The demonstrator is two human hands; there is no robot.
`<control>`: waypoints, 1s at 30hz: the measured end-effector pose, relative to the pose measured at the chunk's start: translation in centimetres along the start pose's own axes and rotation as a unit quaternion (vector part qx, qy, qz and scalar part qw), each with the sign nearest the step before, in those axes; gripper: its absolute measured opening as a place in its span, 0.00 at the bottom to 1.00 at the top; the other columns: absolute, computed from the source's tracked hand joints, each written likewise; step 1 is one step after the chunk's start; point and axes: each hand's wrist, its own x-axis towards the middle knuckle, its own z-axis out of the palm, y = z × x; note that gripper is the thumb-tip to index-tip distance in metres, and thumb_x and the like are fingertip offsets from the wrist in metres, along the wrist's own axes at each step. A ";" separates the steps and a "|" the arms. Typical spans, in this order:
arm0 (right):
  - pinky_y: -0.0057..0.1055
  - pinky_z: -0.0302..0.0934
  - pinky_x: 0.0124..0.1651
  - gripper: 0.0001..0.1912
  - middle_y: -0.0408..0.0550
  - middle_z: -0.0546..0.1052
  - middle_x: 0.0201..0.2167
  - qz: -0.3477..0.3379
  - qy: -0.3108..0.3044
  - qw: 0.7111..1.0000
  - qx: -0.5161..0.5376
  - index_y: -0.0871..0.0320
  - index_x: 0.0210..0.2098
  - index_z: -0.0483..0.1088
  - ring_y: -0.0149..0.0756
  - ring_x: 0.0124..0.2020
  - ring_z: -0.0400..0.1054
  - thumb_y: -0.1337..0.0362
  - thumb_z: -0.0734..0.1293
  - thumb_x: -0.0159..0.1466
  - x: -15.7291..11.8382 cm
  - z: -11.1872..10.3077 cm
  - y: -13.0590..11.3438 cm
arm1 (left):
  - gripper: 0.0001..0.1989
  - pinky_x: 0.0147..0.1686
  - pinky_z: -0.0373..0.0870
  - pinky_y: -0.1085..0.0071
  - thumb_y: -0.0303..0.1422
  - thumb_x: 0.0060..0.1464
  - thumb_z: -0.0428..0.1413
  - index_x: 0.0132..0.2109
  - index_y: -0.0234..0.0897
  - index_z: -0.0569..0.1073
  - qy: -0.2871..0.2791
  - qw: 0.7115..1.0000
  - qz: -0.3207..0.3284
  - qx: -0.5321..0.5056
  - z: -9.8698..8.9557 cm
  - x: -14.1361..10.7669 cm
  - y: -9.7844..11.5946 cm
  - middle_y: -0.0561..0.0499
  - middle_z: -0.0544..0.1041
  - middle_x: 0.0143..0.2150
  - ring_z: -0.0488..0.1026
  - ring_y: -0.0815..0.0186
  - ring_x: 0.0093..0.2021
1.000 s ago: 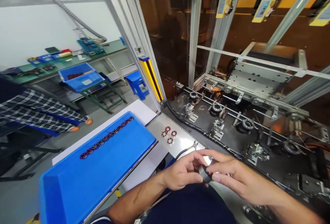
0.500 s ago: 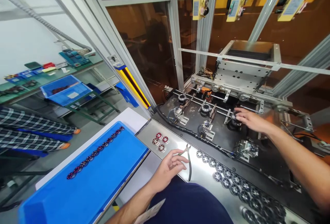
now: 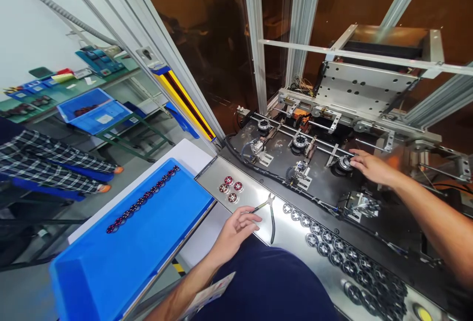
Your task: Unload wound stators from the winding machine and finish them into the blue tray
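Observation:
My left hand (image 3: 238,230) hovers over the metal tray (image 3: 254,193) with its fingers loosely bent and apart, holding nothing. Beside its fingertips lies a pair of cutting pliers (image 3: 272,217), jaws pointing away from me; one handle runs up to my fingers. At the machine, my right hand (image 3: 373,167) is stretched out with fingers apart, at the right edge of a round metal part (image 3: 345,163) seated on a black holder. Whether the fingertips touch it, I cannot tell. Similar round parts sit on the middle holder (image 3: 299,141) and the left holder (image 3: 263,125).
Several red-centred discs (image 3: 231,188) lie on the tray's left; many black-and-silver rings (image 3: 351,262) crowd its right. A blue bin (image 3: 155,227) holds a row of red-and-black discs (image 3: 144,198). A metal frame post (image 3: 254,40) rises behind. A person in plaid trousers (image 3: 55,158) stands far left.
My right hand has drawn back a little to the right, uncovering more of the round part. My left hand has shifted slightly off the pliers. The camera view has tipped downward.

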 end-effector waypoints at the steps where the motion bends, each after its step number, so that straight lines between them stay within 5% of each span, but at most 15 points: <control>1: 0.38 0.71 0.48 0.14 0.49 0.77 0.43 -0.002 0.003 1.000 -0.002 0.61 0.39 0.73 0.35 0.44 0.73 0.55 0.66 0.71 0.0 0.2 -0.1 | 0.25 0.51 0.71 0.62 0.43 0.55 0.65 0.55 0.38 0.69 0.004 1.000 0.000 -0.002 0.1 0.0 0.0 0.46 0.80 0.45 0.77 0.63 0.42; 8: 0.37 0.71 0.46 0.16 0.47 0.76 0.39 -0.006 0.007 1.000 -0.012 0.62 0.40 0.73 0.34 0.42 0.73 0.55 0.63 0.73 0.6 1.3 -0.9 | 0.24 0.50 0.72 0.62 0.45 0.55 0.65 0.51 0.36 0.71 -0.004 1.000 0.008 0.011 0.2 0.1 -0.3 0.44 0.80 0.45 0.77 0.64 0.41; 12: 0.30 0.70 0.39 0.16 0.45 0.75 0.35 0.004 -0.007 1.000 -0.012 0.61 0.38 0.72 0.30 0.35 0.72 0.55 0.62 0.73 1.2 0.5 -1.7 | 0.19 0.50 0.73 0.62 0.44 0.62 0.57 0.52 0.34 0.70 -0.041 0.990 0.038 0.129 0.1 0.3 0.1 0.39 0.80 0.48 0.77 0.63 0.42; 17: 0.25 0.68 0.32 0.22 0.42 0.73 0.29 0.051 -0.020 0.998 -0.024 0.63 0.35 0.72 0.26 0.29 0.71 0.53 0.59 0.75 2.9 -1.0 -3.6 | 0.16 0.45 0.72 0.64 0.40 0.62 0.56 0.51 0.35 0.74 -0.154 0.950 0.100 0.253 2.9 3.0 -0.5 0.40 0.80 0.47 0.76 0.62 0.40; 21: 0.26 0.65 0.31 0.28 0.39 0.70 0.21 0.107 0.050 0.991 -0.060 0.63 0.26 0.71 0.26 0.23 0.68 0.47 0.62 0.72 2.5 -2.4 -6.7 | 0.13 0.51 0.69 0.64 0.34 0.51 0.66 0.46 0.41 0.80 -0.295 0.890 0.157 0.310 6.8 6.6 -2.8 0.45 0.79 0.45 0.75 0.59 0.43; 23: 0.33 0.65 0.38 0.31 0.45 0.74 0.24 0.127 0.116 0.981 -0.087 0.64 0.25 0.73 0.32 0.30 0.73 0.42 0.63 0.68 0.8 -3.5 -9.3 | 0.16 0.49 0.68 0.65 0.30 0.48 0.68 0.46 0.44 0.81 -0.340 0.863 0.176 0.331 8.1 7.9 -4.2 0.45 0.78 0.44 0.74 0.59 0.42; 26: 0.40 0.63 0.55 0.26 0.59 0.79 0.46 0.112 0.219 0.963 -0.114 0.65 0.36 0.78 0.43 0.53 0.73 0.45 0.66 0.68 -4.2 -4.8 -14.7 | 0.19 0.47 0.66 0.63 0.27 0.46 0.68 0.47 0.43 0.80 -0.373 0.836 0.194 0.353 9.0 8.9 -5.9 0.44 0.75 0.44 0.71 0.58 0.41; 30: 0.41 0.68 0.57 0.10 0.56 0.79 0.50 -0.015 0.308 0.945 -0.107 0.57 0.43 0.76 0.44 0.52 0.75 0.58 0.71 0.67 -12.6 -3.4 -22.4 | 0.14 0.49 0.63 0.61 0.28 0.48 0.68 0.43 0.41 0.78 -0.385 0.827 0.203 0.357 8.8 8.8 -7.1 0.43 0.72 0.46 0.70 0.56 0.44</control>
